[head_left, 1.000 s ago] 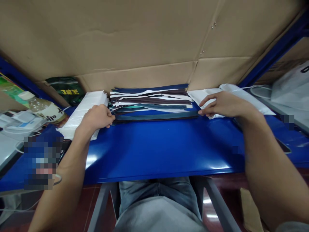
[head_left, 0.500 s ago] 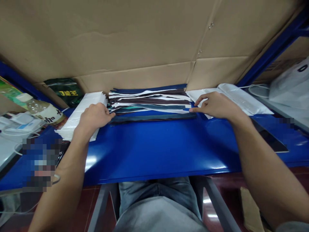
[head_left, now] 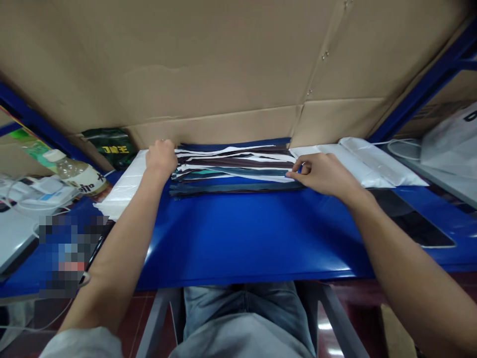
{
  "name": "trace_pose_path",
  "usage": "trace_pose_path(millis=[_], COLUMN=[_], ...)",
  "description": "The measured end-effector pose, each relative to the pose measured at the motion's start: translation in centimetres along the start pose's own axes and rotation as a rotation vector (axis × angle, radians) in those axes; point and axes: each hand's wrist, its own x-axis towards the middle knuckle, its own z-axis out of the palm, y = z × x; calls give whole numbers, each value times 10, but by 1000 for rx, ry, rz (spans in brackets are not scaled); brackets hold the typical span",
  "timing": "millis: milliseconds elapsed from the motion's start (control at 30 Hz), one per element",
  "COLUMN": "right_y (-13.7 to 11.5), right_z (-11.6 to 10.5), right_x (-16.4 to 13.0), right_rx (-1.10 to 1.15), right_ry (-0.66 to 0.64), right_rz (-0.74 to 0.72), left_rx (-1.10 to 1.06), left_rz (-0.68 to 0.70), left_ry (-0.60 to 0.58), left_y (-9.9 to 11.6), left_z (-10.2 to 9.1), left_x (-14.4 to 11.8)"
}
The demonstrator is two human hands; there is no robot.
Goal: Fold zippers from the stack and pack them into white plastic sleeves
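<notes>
A row of long, narrow zippers [head_left: 238, 161] in dark blue, brown, white and teal lies side to side along the back of the blue table. My left hand [head_left: 161, 158] is closed at their left ends, towards the back; its fingertips are hidden. At the right ends, my right hand [head_left: 316, 171] pinches thumb and forefinger together on the end of a zipper in the front part of the row. A separate dark bundle of zippers [head_left: 238, 188] lies just in front of the row.
White packets [head_left: 128, 181] lie left of the row, and white plastic bags [head_left: 372, 161] lie right. A drink bottle [head_left: 78, 171], a dark green bag [head_left: 110, 148] and white chargers [head_left: 46, 186] stand at left. A black flat panel [head_left: 413, 219] lies at right. Cardboard [head_left: 223, 64] walls the back.
My left hand has moved back and slightly right, from the front of the left ends to the rear ones. My right hand has shifted slightly inward, its thumb and forefinger now closed together.
</notes>
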Motion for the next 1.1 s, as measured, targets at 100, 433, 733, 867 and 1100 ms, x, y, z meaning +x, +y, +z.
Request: trace_pose_path(millis=[100, 433, 733, 867, 1100], right_y=[-2, -29, -31, -32, -38], right_z=[3, 18, 19, 19, 22], right_x=[0, 0, -1, -3, -5], right_rx=[-4, -16, -23, -25, 129], right_ry=[-1, -78, -90, -91, -16], right_rz=[3, -84, -82, -78, -114], left_rx=[15, 20, 84, 67, -325], left_rz=[-70, -46, 68, 158, 205], left_ry=[13, 84, 101, 131, 240], left_y=[4, 12, 19, 18, 28], left_z=[6, 15, 19, 22, 14], left_x=[14, 40, 42, 35, -5])
